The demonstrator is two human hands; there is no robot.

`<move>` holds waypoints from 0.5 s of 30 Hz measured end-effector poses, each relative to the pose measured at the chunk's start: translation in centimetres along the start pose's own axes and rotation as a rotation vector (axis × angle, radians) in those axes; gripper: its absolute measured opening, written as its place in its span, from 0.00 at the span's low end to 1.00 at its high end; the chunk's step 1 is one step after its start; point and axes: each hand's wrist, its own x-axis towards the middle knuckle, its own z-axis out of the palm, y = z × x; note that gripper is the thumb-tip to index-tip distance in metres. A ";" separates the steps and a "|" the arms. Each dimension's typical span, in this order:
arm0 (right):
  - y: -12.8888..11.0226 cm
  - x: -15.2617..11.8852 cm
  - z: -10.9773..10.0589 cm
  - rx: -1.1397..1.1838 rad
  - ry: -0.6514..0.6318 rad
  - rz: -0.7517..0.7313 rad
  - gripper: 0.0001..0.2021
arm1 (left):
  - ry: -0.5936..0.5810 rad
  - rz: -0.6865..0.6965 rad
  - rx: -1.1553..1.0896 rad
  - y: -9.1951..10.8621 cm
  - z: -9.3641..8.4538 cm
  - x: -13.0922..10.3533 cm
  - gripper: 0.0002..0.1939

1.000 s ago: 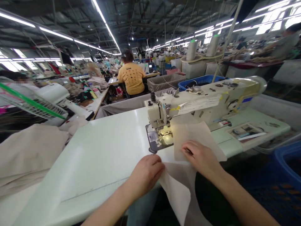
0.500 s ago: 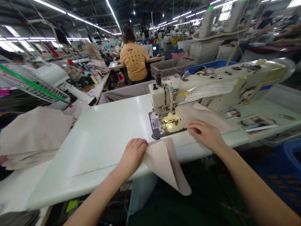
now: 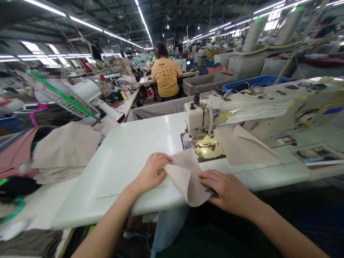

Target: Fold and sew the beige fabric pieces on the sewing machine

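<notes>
Head view: pinching the left part of a curled beige cloth piece in the nearly closed left hand, and touching its right edge with the partly curled right hand, around a small dark object too blurred to name; impossible to tell how firmly. Lying at the front of the pale green tabletop, beside the sewing machine.

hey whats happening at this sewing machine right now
A person has both hands on a pale fabric piece at the front of the worktable. The left hand grips its left side, where an edge curls over, and the right hand is at its right side. The piece lies in front of the sewing machine, not under its needle area. Another pale piece, partly folded, lies to the right of the needle area.
</notes>
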 end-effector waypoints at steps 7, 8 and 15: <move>0.0 -1.3 0.1 -0.098 0.046 0.051 0.20 | -0.222 -0.027 -0.124 4.0 -1.8 -1.7 0.09; 0.1 -1.6 -0.2 -0.076 0.053 0.052 0.19 | -0.226 -0.034 -0.145 4.0 -1.5 -1.9 0.07; 1.3 -1.2 -2.2 0.372 0.106 0.254 0.04 | -0.021 -0.396 -0.375 2.4 0.5 -2.8 0.13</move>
